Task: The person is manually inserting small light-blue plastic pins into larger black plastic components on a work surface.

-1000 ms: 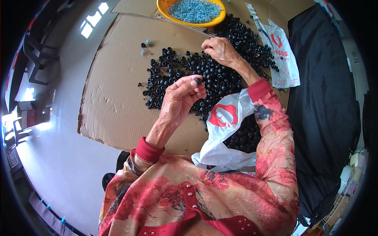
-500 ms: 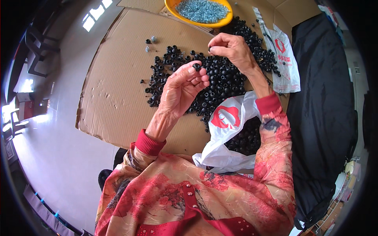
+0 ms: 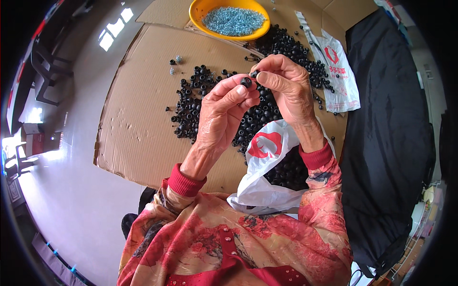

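Note:
Between the thumb and fingers of my left hand (image 3: 224,107) is a round black hollow cap (image 3: 245,82), its opening showing. My right hand (image 3: 288,88) pinches a smaller black part (image 3: 255,74) just beside that cap; whether the two parts touch I cannot tell. Beneath both hands a pile of black caps and balls (image 3: 253,121) spreads over a flat cardboard sheet (image 3: 138,105). Close to my right wrist a white plastic bag (image 3: 255,178) with a red print gapes around more black parts (image 3: 288,171).
A yellow bowl (image 3: 194,14) of small shiny bluish metal pieces (image 3: 234,21) stands at the far side. Another white bag (image 3: 341,88) lies flat at the right, beside black cloth (image 3: 386,143). Two small metal clusters (image 3: 179,59) and a black cap (image 3: 172,62) rest left of the pile.
My right hand has come down and toward the left hand, bringing its small part beside the cap. The left hand still grips its cap. The whole view has shifted slightly.

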Motion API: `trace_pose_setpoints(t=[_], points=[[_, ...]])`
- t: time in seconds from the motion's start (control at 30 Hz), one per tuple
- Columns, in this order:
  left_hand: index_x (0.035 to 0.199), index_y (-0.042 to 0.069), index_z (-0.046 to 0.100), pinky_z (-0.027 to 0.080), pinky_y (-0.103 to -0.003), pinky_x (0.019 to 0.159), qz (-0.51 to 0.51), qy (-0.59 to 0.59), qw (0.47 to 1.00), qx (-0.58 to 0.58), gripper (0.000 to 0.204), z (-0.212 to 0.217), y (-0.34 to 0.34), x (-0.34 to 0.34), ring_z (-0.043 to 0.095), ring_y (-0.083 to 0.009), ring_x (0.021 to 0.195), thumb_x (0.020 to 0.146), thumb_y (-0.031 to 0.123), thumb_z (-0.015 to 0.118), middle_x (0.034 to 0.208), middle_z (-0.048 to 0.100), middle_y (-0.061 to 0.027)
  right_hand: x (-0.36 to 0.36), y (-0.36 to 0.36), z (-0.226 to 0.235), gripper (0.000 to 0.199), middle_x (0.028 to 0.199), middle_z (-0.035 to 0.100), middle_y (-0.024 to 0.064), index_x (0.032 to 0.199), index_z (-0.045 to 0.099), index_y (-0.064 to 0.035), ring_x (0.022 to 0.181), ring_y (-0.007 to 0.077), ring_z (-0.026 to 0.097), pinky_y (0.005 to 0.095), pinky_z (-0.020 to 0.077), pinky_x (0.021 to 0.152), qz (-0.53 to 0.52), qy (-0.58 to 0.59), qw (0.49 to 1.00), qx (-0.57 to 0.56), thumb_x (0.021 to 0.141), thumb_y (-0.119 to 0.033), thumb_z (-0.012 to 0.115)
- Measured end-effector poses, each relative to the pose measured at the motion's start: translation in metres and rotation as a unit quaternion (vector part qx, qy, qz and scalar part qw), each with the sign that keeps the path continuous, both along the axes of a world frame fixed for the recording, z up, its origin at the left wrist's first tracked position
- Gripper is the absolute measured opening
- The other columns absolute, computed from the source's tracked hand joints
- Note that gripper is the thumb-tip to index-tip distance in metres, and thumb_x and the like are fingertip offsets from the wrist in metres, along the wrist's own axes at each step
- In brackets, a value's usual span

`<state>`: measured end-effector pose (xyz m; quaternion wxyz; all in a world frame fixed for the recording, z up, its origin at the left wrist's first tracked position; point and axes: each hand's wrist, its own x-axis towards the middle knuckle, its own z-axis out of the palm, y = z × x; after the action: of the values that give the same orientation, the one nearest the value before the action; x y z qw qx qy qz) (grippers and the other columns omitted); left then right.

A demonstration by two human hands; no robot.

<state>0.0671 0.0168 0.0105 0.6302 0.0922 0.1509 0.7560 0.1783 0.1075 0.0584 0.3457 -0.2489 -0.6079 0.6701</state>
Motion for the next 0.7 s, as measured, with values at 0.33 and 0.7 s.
trace_pose_setpoints(t=[0.33,0.7], points=[[0.103,-0.004,0.057,0.052,-0.029,0.076,0.038,0.03,0.999,-0.011,0.022,0.0031,0.0001,-0.0034,0.061,-0.0171,0.08,0.082,0.002,0.06,0.093,0.063,-0.0107,-0.0084,-0.008,0.002,0.013,0.075,0.062,0.0049,0.087,0.062,-0.0007,0.066,0.0093,0.059,0.0212,0.0488,0.06,-0.013,0.011,1.0,-0.011,0.077,-0.008,0.066],[0.102,-0.004,0.058,0.051,-0.028,0.075,0.06,0.076,0.995,-0.016,0.024,0.0007,0.0001,-0.0028,0.061,-0.0167,0.08,0.08,0.002,0.062,0.091,0.063,-0.0111,-0.008,-0.0099,0.0014,0.009,0.071,0.061,0.0056,0.085,0.061,0.0011,0.061,0.0096,0.058,0.0215,0.0489,0.059,-0.022,-0.019,0.999,0.044,0.078,-0.004,0.064]])
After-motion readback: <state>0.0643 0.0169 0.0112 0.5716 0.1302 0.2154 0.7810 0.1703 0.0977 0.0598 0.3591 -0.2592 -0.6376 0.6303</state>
